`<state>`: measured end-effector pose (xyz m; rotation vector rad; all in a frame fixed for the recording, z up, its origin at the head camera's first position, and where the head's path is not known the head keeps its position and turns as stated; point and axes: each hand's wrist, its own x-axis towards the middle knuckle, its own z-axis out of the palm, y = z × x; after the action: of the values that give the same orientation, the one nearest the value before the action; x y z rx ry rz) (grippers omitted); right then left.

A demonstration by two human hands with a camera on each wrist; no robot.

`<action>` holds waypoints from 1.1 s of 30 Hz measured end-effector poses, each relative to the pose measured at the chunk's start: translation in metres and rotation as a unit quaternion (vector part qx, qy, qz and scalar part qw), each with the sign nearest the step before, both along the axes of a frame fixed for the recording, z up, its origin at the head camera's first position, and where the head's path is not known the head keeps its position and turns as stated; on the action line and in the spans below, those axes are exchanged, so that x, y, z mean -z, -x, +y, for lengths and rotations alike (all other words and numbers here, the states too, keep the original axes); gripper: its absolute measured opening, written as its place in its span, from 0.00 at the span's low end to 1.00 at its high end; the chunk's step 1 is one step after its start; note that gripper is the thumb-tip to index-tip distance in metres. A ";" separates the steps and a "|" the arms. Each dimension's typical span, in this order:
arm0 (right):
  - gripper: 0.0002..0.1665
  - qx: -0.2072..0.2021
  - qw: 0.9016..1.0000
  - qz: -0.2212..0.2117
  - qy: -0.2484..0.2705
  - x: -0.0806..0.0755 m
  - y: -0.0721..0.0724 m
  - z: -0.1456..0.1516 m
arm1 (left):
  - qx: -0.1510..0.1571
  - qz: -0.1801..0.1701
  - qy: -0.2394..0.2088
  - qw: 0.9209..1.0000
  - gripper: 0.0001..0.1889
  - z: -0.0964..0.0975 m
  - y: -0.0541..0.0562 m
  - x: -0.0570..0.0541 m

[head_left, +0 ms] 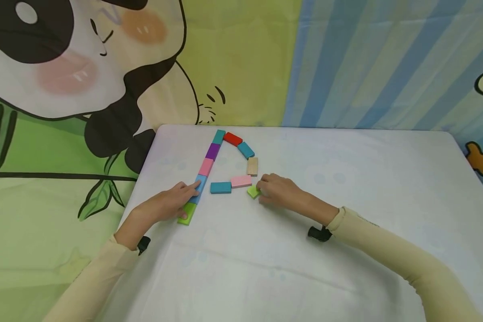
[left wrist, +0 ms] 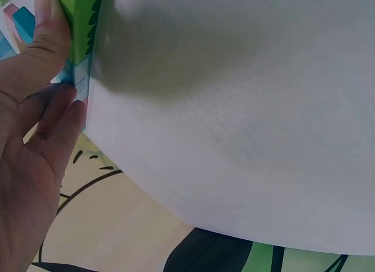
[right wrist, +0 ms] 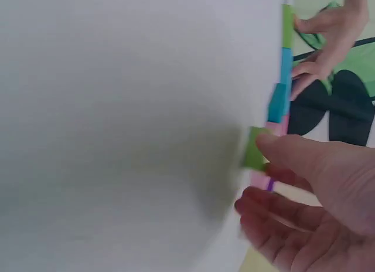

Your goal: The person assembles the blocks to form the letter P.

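Flat coloured blocks lie end to end in a slanting row on the white table. My left hand (head_left: 170,202) rests against this row, its index finger on the blue block (head_left: 201,182) and its thumb on the lower green block (head_left: 191,210). Between the thumb and fingers of my right hand (head_left: 279,191) is a small green block (right wrist: 255,149), partly hidden by them. Just beside it lie a pink block (head_left: 241,181) and a teal block (head_left: 220,188). A plain wood block (head_left: 252,167), a blue-teal block (head_left: 246,150) and a red block (head_left: 233,139) curve up to the row's top.
The white-covered table (head_left: 366,179) extends right and toward the front. A cartoon-printed cloth (head_left: 241,62) stands behind its far edge and continues down the left side. A black wrist camera (head_left: 319,234) hangs under the right sleeve.
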<state>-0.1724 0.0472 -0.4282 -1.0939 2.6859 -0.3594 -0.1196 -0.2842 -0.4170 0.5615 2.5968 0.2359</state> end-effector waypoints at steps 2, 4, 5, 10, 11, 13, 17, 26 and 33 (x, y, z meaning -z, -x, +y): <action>0.15 0.000 1.000 -0.009 0.002 0.005 -0.002 0.008 | -0.001 0.000 0.000 1.000 0.46 -0.001 0.000 0.001; 0.12 -0.007 1.000 -0.006 0.019 0.011 -0.004 0.012 | -0.002 -0.002 0.000 1.000 0.45 -0.001 0.000 0.000; 0.12 -0.008 1.000 -0.001 0.029 0.014 -0.005 0.012 | 0.000 -0.002 0.000 1.000 0.45 -0.001 0.000 0.001; 0.20 -0.027 0.998 0.010 0.056 0.016 -0.002 0.002 | -0.003 -0.004 0.000 1.000 0.46 -0.002 0.000 0.002; 0.20 -0.041 0.998 0.011 0.056 0.015 -0.001 0.000 | -0.001 -0.003 0.000 1.000 0.46 -0.002 0.000 0.003; 0.17 -0.079 0.995 0.012 0.063 0.013 0.001 -0.002 | -0.002 -0.003 0.000 1.000 0.46 -0.001 0.000 0.003; 0.05 -0.138 0.987 0.039 0.072 0.012 0.001 -0.003 | 0.001 0.004 0.001 1.000 0.45 -0.001 0.001 0.002; 0.13 -0.127 0.990 0.032 0.060 0.016 0.003 0.000 | 0.004 0.006 -0.002 1.000 0.44 -0.003 0.001 -0.001; 0.25 -0.124 0.991 0.037 0.041 0.020 0.012 0.001 | 0.002 0.005 -0.001 1.000 0.45 -0.001 0.000 0.000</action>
<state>-0.1842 0.0478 -0.4483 -1.4726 2.5744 -0.3933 -0.1196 -0.2848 -0.4168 0.5705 2.6055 0.2347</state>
